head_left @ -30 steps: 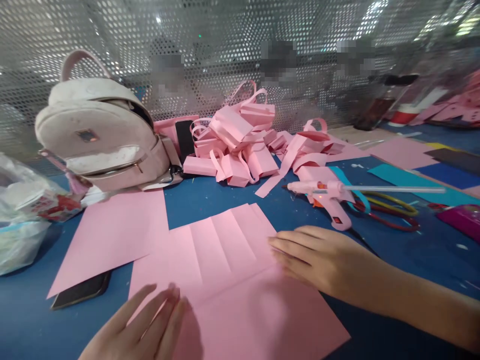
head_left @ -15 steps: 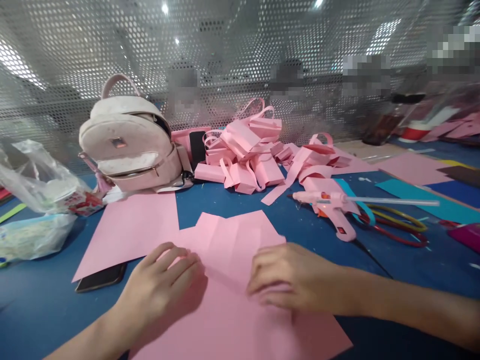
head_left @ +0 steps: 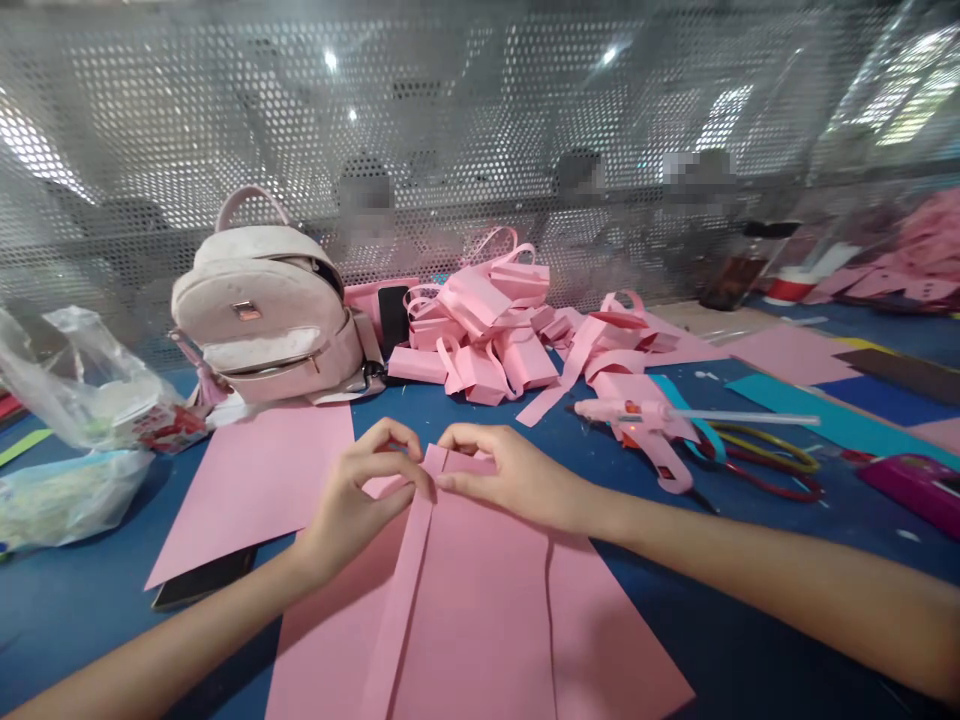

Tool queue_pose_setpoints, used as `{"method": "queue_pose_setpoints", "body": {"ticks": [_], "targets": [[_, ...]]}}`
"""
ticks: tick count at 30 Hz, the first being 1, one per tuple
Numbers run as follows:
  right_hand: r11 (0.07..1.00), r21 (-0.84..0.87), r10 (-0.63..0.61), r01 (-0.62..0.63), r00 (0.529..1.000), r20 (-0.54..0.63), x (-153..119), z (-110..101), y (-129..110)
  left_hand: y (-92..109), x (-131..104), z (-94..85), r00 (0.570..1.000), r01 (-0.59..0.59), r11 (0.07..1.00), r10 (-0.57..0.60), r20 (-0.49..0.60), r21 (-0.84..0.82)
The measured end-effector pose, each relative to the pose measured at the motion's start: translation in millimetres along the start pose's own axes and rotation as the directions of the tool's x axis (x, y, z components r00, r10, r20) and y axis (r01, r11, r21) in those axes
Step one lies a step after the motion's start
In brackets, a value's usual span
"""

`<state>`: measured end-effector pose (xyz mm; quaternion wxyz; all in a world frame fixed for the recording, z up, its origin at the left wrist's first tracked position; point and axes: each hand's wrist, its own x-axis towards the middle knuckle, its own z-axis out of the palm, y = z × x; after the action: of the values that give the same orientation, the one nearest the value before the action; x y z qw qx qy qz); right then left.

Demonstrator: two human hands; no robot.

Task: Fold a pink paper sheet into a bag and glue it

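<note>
A creased sheet of pink paper (head_left: 487,590) lies in front of me over another pink sheet (head_left: 615,640), with a narrow folded strip along its left side. At the far end of that strip my left hand (head_left: 379,480) pinches the paper between thumb and fingers. Right beside it, my right hand (head_left: 502,475) grips the top edge of the same sheet, its fingers curled over the edge and its thumb on the near face. The fingertips of both hands almost meet at the fold.
Behind are a pale backpack (head_left: 262,310), a heap of pink paper bags (head_left: 487,320) and a perforated metal screen (head_left: 465,130). To the right lie a pink glue gun (head_left: 637,425), scissors (head_left: 780,470) and coloured sheets (head_left: 802,400). Plastic bags (head_left: 75,490) and a pink sheet (head_left: 262,490) lie left.
Both hands have moved farther from me and closer together, from lying on the paper to pinching its far edge. The creased sheet has been turned, and its folded strip now runs toward me.
</note>
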<state>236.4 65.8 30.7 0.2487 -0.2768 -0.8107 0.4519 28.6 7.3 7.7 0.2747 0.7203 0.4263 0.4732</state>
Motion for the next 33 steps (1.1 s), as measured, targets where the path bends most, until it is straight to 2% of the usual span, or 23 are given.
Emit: {"method": "queue_pose_setpoints", "body": {"ticks": [3, 5, 6, 8, 9, 11, 13, 15, 18, 20, 22, 24, 29, 31, 33], "targets": [[0.998, 0.054, 0.011, -0.011, 1.0, 0.017, 10, 1, 9, 1, 2, 3.0, 0.996, 0.085, 0.992, -0.087, -0.013, -0.092], [0.998, 0.058, 0.01, -0.01, 1.0, -0.014, 11, 0, 16, 4, -2, 1.6, 0.975, 0.22, 0.958, -0.217, 0.04, -0.186], [0.998, 0.057, 0.012, -0.01, 0.999, -0.031, 10, -1, 19, 5, -4, 0.5, 0.945, 0.325, 0.919, -0.307, 0.114, -0.222], [0.999, 0.05, 0.016, -0.013, 0.998, -0.066, 8, -4, 23, 8, -11, -1.6, 0.839, 0.521, 0.829, -0.453, 0.301, -0.205], [0.999, 0.045, 0.017, -0.014, 0.997, -0.08, 7, -5, 24, 8, -14, -2.3, 0.786, 0.578, 0.8, -0.492, 0.373, -0.162], [0.999, 0.039, 0.014, -0.01, 0.995, -0.097, 5, -6, 22, 6, -19, -3.2, 0.732, 0.603, 0.795, -0.518, 0.443, -0.068], [0.999, 0.038, -0.002, 0.006, 0.995, -0.104, 4, -7, 18, 3, -21, -4.3, 0.729, 0.591, 0.806, -0.518, 0.447, -0.029], [0.997, -0.053, -0.067, 0.062, 0.993, -0.102, 4, -8, 10, 1, -19, -6.2, 0.733, 0.57, 0.821, -0.512, 0.448, 0.005], [0.912, -0.366, -0.182, 0.185, 0.982, 0.041, 5, -10, -4, 1, -12, -9.7, 0.737, 0.524, 0.85, -0.484, 0.471, 0.053], [0.851, -0.48, -0.163, 0.214, 0.976, 0.148, 7, -11, -12, 4, -8, -11.4, 0.736, 0.496, 0.865, -0.465, 0.492, 0.077], [0.854, -0.49, -0.1, 0.171, 0.981, 0.167, 8, -13, -17, 8, -6, -12.6, 0.737, 0.476, 0.875, -0.454, 0.501, 0.094], [0.877, -0.471, -0.039, 0.098, 0.99, 0.133, 7, -15, -18, 11, -6, -14.2, 0.735, 0.469, 0.876, -0.456, 0.502, 0.108], [0.925, -0.379, 0.068, -0.039, 0.996, 0.062, -3, -27, -12, 13, -18, -24.2, 0.693, 0.511, 0.848, -0.503, 0.517, 0.141], [0.936, -0.346, 0.091, -0.072, 0.995, 0.039, -8, -31, -9, 12, -25, -30.3, 0.699, 0.509, 0.849, -0.504, 0.508, 0.143], [0.939, -0.327, 0.114, -0.103, 0.993, 0.014, -12, -35, -5, 9, -30, -36.4, 0.722, 0.494, 0.858, -0.495, 0.483, 0.141]]}}
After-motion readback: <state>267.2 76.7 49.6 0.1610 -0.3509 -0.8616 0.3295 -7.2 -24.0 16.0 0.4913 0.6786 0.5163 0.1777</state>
